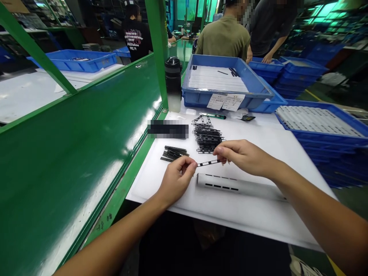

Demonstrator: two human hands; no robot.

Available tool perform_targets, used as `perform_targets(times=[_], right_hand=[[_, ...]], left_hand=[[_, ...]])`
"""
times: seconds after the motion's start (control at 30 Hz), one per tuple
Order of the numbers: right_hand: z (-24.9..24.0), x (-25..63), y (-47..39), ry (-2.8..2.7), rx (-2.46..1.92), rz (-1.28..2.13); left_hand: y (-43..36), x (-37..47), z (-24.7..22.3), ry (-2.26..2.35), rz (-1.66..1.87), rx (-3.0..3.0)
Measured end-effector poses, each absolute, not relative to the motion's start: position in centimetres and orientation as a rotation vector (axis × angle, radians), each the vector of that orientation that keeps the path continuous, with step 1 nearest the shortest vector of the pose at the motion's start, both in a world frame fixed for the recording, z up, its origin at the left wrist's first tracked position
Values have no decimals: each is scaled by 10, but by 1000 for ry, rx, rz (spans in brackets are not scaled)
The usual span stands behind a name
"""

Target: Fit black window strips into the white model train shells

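1. White tabletop (270, 136), green partition (71, 161) alongside, blue tray (198, 99) at back.
2. Left hand (176, 180): fingers closed, pinching one end of thin black strip (209, 163). Right hand (238, 152): pinching other end. Strip is stretched between them, in front of strip pile (208, 137).
3. Done, apparently: short black pieces (217, 186) rowed on white roll (253, 191).
4. Left: large strip pile, smaller dark stack (174, 153); looks partway.

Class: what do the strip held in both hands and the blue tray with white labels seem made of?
Strip: perhaps plastic film, being thin and dark with light gaps; coated metal is possible, finish unclear.
Blue tray: probably moulded plastic, semi-gloss, from its even colour and soft rim highlights.
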State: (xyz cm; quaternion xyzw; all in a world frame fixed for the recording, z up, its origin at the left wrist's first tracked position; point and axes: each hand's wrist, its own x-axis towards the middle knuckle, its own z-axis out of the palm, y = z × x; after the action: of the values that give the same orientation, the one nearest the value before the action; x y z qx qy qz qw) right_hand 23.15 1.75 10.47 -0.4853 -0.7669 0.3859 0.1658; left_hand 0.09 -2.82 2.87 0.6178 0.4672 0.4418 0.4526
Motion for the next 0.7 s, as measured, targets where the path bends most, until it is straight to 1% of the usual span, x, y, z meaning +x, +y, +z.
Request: perform_targets(times=[0.1,0.23,0.4,0.7], right_hand=[[109,226,16,-2190,-1363,1137],[110,223,9,-2231,-1431,1035],[107,228,0,-2262,-1417,1020],[104,247,-24,-2126,-1533,930]], left_hand=[[-27,0,30,1166,1097,1467],[-25,1,31,1160,1080,1463],[-26,1,29,1140,1054,1512],[-30,2,28,976,908,1893]])
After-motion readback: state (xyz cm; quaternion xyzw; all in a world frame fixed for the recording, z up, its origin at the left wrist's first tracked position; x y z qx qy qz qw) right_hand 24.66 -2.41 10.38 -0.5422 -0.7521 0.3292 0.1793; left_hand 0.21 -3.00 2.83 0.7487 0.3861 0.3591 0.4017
